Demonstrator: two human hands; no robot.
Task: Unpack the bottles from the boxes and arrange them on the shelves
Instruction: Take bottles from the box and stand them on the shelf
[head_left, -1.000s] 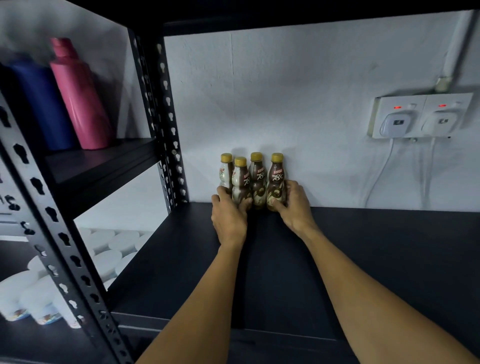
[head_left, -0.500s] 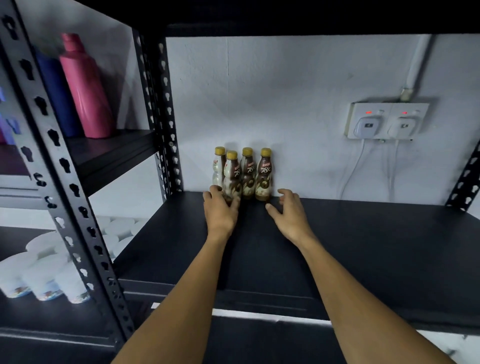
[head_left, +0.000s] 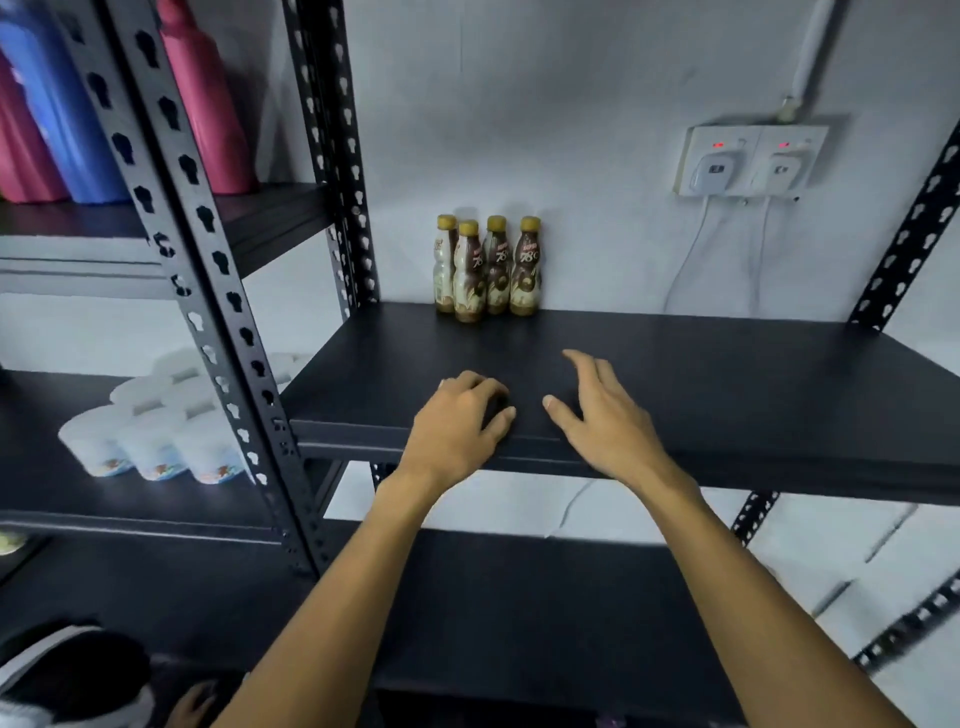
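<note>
The four bottles (head_left: 491, 267) standing at the back of the shelf (head_left: 727, 374) carry labels with a large "78". On the rightmost one it reads "78°C". A smaller brand word above the number is too blurred to read, as is the print on the white cups (head_left: 156, 441).

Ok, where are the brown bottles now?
Head view: the brown bottles stand at the back left of the black shelf, against the wall.

A wall socket (head_left: 753, 161) holds two white plugs (head_left: 714, 174) with hanging cables (head_left: 691, 260). White cups (head_left: 150, 441) stand grouped at the left.
</note>
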